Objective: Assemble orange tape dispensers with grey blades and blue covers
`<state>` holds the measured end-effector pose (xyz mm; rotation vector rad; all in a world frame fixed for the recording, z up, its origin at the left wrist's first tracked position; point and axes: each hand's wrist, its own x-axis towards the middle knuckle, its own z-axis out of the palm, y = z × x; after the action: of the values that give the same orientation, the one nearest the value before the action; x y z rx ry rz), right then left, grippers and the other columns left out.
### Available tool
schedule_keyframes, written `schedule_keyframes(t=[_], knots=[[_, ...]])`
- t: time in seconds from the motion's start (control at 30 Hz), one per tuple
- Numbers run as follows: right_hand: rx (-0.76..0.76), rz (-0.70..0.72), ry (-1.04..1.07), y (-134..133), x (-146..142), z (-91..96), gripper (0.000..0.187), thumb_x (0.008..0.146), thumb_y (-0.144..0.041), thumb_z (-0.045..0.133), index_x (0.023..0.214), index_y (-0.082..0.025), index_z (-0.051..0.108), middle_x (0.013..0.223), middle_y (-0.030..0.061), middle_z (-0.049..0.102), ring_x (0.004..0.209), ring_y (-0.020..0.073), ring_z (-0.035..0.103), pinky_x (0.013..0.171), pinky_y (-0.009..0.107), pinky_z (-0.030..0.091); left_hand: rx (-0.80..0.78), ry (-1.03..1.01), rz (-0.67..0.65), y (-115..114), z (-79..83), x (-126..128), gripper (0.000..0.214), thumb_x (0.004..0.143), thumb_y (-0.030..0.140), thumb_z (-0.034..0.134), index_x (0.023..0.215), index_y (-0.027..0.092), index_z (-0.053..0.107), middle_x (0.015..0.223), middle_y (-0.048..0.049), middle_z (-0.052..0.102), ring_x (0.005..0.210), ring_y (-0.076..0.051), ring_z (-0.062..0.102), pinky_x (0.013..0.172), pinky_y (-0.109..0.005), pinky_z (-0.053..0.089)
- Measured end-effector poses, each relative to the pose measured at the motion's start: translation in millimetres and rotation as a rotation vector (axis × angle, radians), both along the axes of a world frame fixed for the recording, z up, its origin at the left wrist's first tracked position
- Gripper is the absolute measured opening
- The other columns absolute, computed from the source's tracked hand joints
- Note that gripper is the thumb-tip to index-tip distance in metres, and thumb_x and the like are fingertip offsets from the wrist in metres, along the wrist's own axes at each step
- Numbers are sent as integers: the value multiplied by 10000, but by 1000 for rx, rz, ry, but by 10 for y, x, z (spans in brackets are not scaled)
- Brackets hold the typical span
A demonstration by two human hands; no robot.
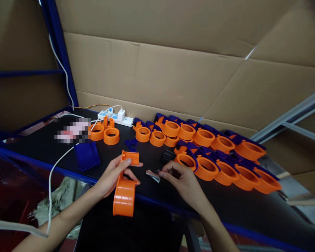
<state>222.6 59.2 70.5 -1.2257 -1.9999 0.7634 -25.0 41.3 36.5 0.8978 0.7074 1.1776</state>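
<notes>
My left hand (112,176) is closed around an orange plastic part (125,190), a round cup with a flat tab on top, held over the near edge of the black table (241,206). Thumb and fingers grip its tab and neck. My right hand (182,178) rests on the table to the right, fingers pinched on a small grey and pink strip (153,175). A small black ribbed piece (168,155) lies just beyond that hand.
Two rows of assembled orange and blue rings (220,157) run along the table's right side. Loose orange rings (105,134), a blue flat piece (86,155), a small blue clip (130,143) and a white power strip (115,117) with cables lie to the left. Cardboard walls stand behind.
</notes>
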Motion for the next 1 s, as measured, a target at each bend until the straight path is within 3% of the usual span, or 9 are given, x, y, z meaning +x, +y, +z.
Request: schedule_keyframes(t=[0.07,0.13,0.2,0.3,0.47,0.73,0.83,1.0], knots=[[-43,79,44,27,-88,108,229,919,-399,632,842,-185,654,764,12,653,701,145,576,632,248,433,34,73,-41,9,-15,1,333,920,411,599,1109,136,603,1147,-191,728,611,-214,740,541,-276,552],[-45,149,35,65,-194,214,198,933,-374,618,892,-189,673,805,14,653,724,141,573,638,242,434,84,141,-68,18,-32,2,325,920,407,605,1100,137,615,1019,-156,762,595,-207,735,561,-268,543],[-10,192,-8,112,-298,303,166,944,-343,607,934,-197,686,820,10,642,705,129,548,613,233,416,126,183,-71,28,-48,4,319,921,401,607,1108,142,618,903,-114,769,589,-203,733,604,-274,542],[66,219,-80,190,-420,380,120,944,-293,610,948,-206,693,829,2,637,658,109,506,585,224,390,152,200,-67,40,-61,8,316,927,392,600,1138,157,609,943,-98,764,576,-185,731,626,-272,532],[167,230,-214,301,-518,337,87,926,-264,637,930,-216,710,855,4,653,660,105,511,596,223,380,144,193,-90,52,-67,8,335,923,398,606,1158,160,582,961,-111,771,563,-183,728,592,-266,523],[229,237,-208,413,-670,187,117,917,-302,658,951,-226,740,842,12,631,660,105,509,592,224,365,118,187,-125,42,-82,0,360,913,400,616,1162,151,543,652,-64,749,587,-240,739,584,-295,549],[244,254,-196,440,-760,189,125,924,-300,647,952,-229,746,861,15,639,667,103,519,603,226,371,99,149,-96,39,-68,-1,368,901,402,625,1164,155,552,724,-74,765,589,-239,742,585,-304,568],[245,256,-208,515,-854,248,188,941,-351,613,1008,-227,737,919,25,683,672,110,559,629,238,403,-17,13,-80,43,-22,-14,408,883,402,639,1204,170,541,1051,-158,763,573,-224,738,525,-317,590]])
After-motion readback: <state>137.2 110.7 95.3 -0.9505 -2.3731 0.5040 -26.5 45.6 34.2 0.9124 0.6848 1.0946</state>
